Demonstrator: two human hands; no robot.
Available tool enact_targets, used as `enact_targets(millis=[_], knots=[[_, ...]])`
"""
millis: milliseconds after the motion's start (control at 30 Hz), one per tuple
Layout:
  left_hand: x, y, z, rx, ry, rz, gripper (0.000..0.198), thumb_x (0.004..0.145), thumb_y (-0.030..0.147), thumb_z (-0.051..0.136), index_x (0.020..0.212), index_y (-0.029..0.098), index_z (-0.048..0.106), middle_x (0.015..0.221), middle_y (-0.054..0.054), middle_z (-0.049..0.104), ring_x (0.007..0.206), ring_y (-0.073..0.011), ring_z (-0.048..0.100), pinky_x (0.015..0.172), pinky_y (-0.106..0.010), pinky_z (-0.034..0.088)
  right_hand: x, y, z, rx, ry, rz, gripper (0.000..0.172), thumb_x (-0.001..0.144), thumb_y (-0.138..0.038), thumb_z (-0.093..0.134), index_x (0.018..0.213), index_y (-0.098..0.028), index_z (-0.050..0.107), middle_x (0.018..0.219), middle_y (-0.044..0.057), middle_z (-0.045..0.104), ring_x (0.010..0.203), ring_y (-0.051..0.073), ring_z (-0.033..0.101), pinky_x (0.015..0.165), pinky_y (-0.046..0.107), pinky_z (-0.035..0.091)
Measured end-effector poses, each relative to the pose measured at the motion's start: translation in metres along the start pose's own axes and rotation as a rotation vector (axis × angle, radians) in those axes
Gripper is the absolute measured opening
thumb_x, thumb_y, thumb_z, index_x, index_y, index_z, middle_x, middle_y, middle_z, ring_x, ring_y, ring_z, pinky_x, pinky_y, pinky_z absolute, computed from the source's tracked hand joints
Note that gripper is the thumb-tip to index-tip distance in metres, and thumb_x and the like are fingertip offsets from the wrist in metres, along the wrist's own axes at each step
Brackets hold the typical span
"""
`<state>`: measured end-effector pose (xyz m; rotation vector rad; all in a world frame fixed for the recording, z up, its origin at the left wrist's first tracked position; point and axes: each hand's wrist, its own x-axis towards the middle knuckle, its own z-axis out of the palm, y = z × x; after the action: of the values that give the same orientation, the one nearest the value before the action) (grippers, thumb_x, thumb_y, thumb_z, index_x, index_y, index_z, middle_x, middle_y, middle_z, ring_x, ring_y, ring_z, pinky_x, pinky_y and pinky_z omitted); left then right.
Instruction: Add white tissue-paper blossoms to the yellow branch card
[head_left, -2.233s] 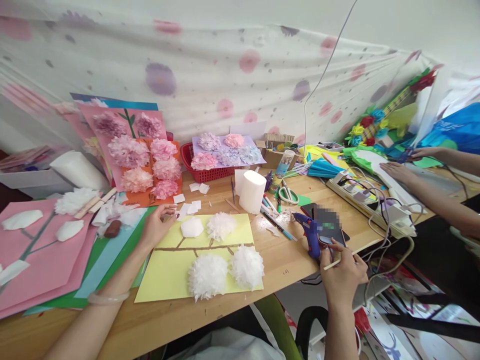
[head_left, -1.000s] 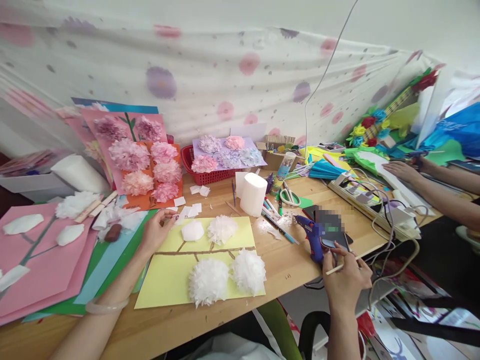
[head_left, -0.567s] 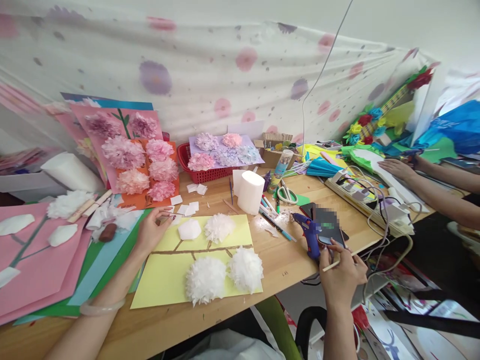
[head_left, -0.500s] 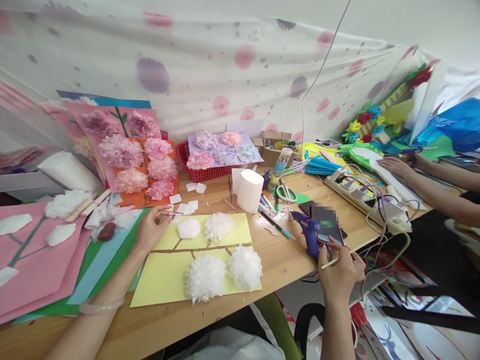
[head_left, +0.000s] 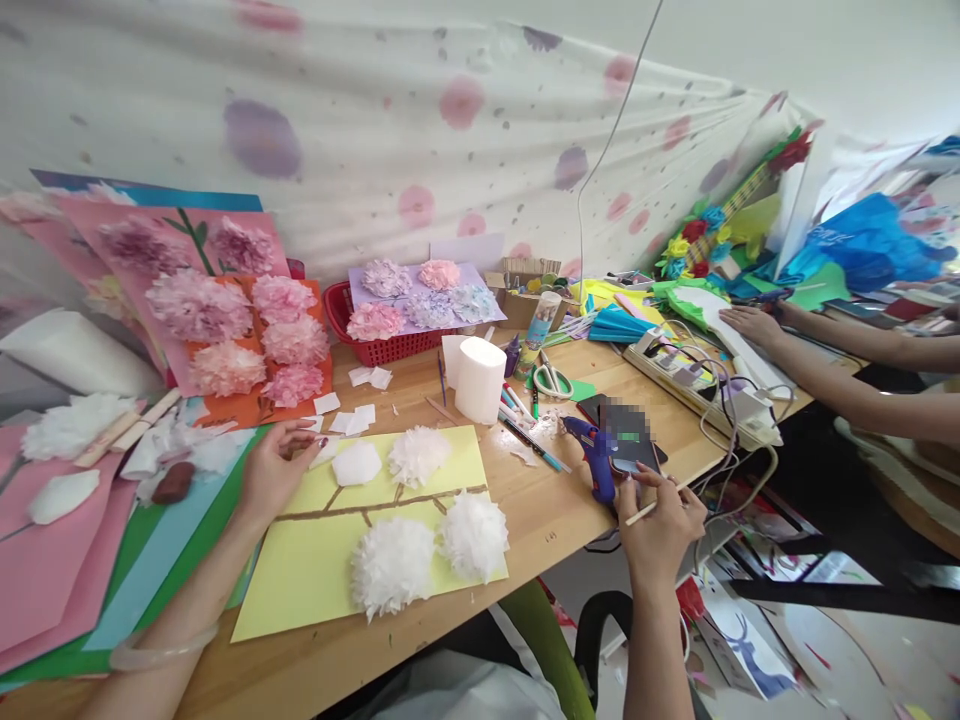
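My left hand (head_left: 281,468) is at the upper left corner of a yellow sheet (head_left: 300,578), its fingertips pinched on a small white paper piece (head_left: 325,452). On the sheet are a brown painted branch, several fluffy white paper flowers (head_left: 394,565) and a flat white paper shape (head_left: 356,464). My right hand (head_left: 660,520) grips a thin pale stick (head_left: 641,514). Its fingertips are at the lower edge of a dark phone (head_left: 628,430), whose screen is partly blurred. Just left of the phone lies a blue glue gun (head_left: 594,455).
A white paper roll (head_left: 480,382) stands mid-table by pens and green-handled scissors (head_left: 551,382). Behind are a red basket (head_left: 390,348) and pink flower cards (head_left: 199,305). On the right lies a power strip (head_left: 705,390) with tangled cords; beyond it are another person's hands (head_left: 754,325).
My view has turned slightly right, so the table things appear further left. My right hand still holds the stick by the phone, and my left hand stays near the sheet's upper corner.
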<state>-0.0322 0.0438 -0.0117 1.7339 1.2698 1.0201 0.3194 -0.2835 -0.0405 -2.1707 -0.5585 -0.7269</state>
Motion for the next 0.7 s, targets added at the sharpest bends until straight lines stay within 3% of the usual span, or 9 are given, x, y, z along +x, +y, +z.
enact_targets(millis=[200,367,533,700], knots=[[-0.002,0.007,0.000,-0.044,0.025,-0.062,0.043,0.055,0.041,0.073,0.090,0.020,0.060,0.085,-0.004,0.070,0.077,-0.0194,0.068,0.080,-0.035,0.056,0.023,0.000,-0.003,-0.035,-0.104,0.138,0.056,0.075,-0.064,0.054,0.105,-0.017,0.057,0.123,0.020,0.064,0.118,0.042,0.050,0.100,0.057,0.033],[-0.001,0.005,0.000,-0.055,0.010,-0.093,0.046,0.053,0.044,0.072,0.090,0.020,0.059,0.086,-0.004,0.068,0.078,-0.0203,0.069,0.082,-0.038,0.056,0.037,0.001,0.001,-0.144,-0.253,0.325,0.083,0.060,-0.079,0.058,0.111,-0.015,0.051,0.121,0.026,0.059,0.121,0.048,0.047,0.101,0.064,0.031],[0.000,0.003,0.000,-0.060,0.004,-0.099,0.045,0.052,0.043,0.072,0.089,0.020,0.060,0.085,-0.003,0.067,0.079,-0.0214,0.069,0.085,-0.040,0.056,0.030,-0.008,0.002,-0.203,-0.299,0.356,0.088,0.060,-0.084,0.053,0.114,-0.014,0.049,0.119,0.027,0.057,0.121,0.048,0.047,0.099,0.063,0.033],[-0.001,0.003,0.001,-0.045,0.027,-0.095,0.046,0.053,0.045,0.072,0.090,0.020,0.060,0.087,-0.004,0.068,0.080,-0.0219,0.069,0.084,-0.040,0.056,0.026,-0.012,0.004,-0.212,-0.272,0.355,0.084,0.061,-0.082,0.054,0.110,-0.015,0.049,0.116,0.025,0.058,0.117,0.046,0.050,0.098,0.061,0.035]])
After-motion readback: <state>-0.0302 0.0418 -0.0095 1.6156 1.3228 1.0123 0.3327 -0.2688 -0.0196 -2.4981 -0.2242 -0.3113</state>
